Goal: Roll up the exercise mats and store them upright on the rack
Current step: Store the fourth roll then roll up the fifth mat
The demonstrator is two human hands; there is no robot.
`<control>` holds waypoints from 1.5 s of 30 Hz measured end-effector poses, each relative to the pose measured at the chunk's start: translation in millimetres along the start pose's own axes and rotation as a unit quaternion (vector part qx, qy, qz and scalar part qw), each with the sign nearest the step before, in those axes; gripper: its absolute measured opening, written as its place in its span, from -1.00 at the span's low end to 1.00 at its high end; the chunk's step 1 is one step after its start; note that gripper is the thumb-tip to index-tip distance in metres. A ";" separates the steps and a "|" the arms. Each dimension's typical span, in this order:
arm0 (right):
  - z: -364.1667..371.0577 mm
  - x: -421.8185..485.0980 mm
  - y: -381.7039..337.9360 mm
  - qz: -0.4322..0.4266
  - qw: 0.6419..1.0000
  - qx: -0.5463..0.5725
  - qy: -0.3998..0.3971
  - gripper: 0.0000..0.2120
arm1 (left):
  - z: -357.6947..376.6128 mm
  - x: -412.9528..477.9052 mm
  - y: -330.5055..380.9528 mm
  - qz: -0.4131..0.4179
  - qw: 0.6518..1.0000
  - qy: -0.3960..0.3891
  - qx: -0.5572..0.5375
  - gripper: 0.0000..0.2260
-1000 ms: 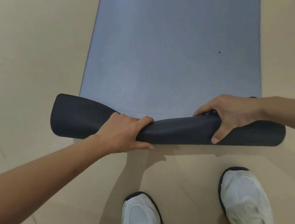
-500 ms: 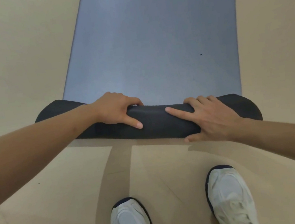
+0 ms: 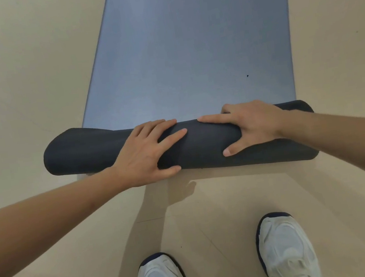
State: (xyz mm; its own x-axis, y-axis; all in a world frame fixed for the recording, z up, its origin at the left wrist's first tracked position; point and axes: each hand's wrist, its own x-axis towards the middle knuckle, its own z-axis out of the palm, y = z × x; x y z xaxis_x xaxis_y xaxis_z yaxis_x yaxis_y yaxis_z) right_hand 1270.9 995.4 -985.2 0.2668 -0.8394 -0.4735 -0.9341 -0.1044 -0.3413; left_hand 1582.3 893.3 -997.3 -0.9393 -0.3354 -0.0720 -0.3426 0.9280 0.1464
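- While the exercise mat (image 3: 198,42) lay partly unrolled on the beige floor (image 3: 16,79), its near end formed a dark roll (image 3: 201,147) just ahead of the white sneakers (image 3: 286,248).
- The left hand (image 3: 148,152) rested flat on the roll, fingers straight and spread.
- The right hand (image 3: 252,126) pressed it likewise, fingers extended, thumb on the near side.

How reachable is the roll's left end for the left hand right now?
Probably yes: the left hand rests flat on the roll, and nothing lies between it and that end.
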 end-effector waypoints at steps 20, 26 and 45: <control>1.8 -6.9 21.6 0.138 0.986 0.090 -0.012 -0.11 | -15.4 91.3 -47.9 0.042 0.978 -0.164 -0.119 -0.08; 25.4 -19.6 -10.3 0.090 0.982 -0.080 0.143 -0.05 | -11.3 126.3 -68.7 -0.025 0.942 -0.232 -0.240 -0.17; -41.4 27.3 53.1 0.091 0.982 0.165 -0.002 -0.09 | -7.8 79.9 -36.6 0.034 0.993 -0.019 0.113 0.00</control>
State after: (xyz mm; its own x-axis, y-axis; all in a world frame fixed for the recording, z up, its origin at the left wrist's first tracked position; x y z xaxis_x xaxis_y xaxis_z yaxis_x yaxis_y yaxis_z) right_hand 1218.8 944.8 -982.6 0.1043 -0.8260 -0.5540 -0.8389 0.2262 -0.4951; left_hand 1519.6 831.3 -1000.7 -0.9575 -0.2679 -0.1065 -0.2612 0.9625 -0.0728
